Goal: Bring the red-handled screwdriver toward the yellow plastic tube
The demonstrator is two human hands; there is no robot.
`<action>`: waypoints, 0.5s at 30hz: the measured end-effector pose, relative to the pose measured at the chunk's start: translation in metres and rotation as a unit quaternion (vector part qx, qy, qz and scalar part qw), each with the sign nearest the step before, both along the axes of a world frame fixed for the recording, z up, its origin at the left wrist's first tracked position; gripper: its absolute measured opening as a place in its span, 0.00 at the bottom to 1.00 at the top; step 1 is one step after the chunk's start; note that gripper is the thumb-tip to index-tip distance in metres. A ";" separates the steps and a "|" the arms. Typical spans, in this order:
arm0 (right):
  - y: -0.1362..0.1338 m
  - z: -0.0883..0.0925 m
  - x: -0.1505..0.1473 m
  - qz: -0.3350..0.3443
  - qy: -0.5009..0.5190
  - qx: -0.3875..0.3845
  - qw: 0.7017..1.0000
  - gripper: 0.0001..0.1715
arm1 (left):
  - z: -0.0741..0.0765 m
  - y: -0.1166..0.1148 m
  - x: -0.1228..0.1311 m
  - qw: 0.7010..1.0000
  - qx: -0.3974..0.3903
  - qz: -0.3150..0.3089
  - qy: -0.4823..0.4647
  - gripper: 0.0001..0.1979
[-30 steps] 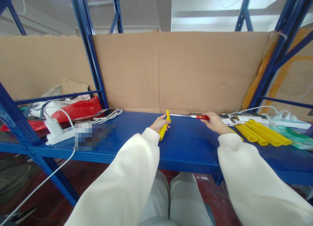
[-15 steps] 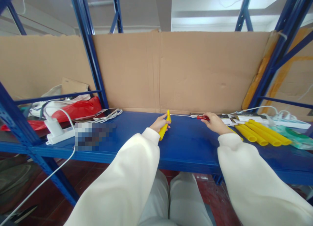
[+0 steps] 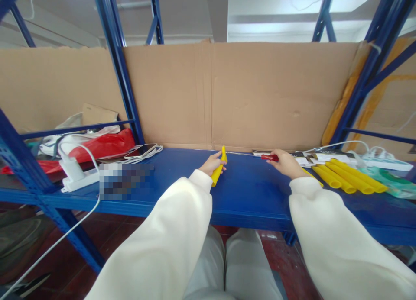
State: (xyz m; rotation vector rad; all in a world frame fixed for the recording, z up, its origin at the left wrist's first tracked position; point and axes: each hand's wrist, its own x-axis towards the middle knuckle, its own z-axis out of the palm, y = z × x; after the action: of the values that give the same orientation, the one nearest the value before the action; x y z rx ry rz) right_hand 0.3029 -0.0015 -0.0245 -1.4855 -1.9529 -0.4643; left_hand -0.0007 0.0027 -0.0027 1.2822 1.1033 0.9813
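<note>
My left hand is closed round a yellow tube, which it holds tilted upright above the blue shelf. My right hand grips the red handle of a screwdriver, whose thin metal shaft points left toward the top of the yellow tube. Both arms wear cream sleeves. Several more yellow tubes lie side by side on the shelf just right of my right hand.
A brown cardboard sheet backs the shelf. At the left are a phone with a white cable, a red bag and a white power strip. Another power strip and a green packet lie far right. Blue rack posts stand on both sides.
My right hand has closed on the screwdriver and shifted it slightly; the red handle shows less. The left hand and its tube have stayed still.
</note>
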 end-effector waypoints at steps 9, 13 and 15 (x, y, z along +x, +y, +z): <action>0.002 0.000 0.001 0.036 -0.011 0.012 0.999 0.10 | -0.001 0.002 -0.001 1.000 0.000 -0.001 0.001 0.41; 0.006 -0.003 0.004 0.043 -0.005 0.013 0.999 0.11 | -0.002 0.003 -0.002 1.000 0.002 -0.009 -0.003 0.42; 0.008 -0.005 0.006 0.034 0.005 0.017 0.999 0.12 | -0.003 0.004 -0.002 1.000 0.003 -0.011 -0.002 0.41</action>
State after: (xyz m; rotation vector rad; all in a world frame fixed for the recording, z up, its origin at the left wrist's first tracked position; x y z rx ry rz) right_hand 0.3086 0.0064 -0.0294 -1.3933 -1.9725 -0.4573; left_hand -0.0022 0.0064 -0.0053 1.2951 1.0820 0.9710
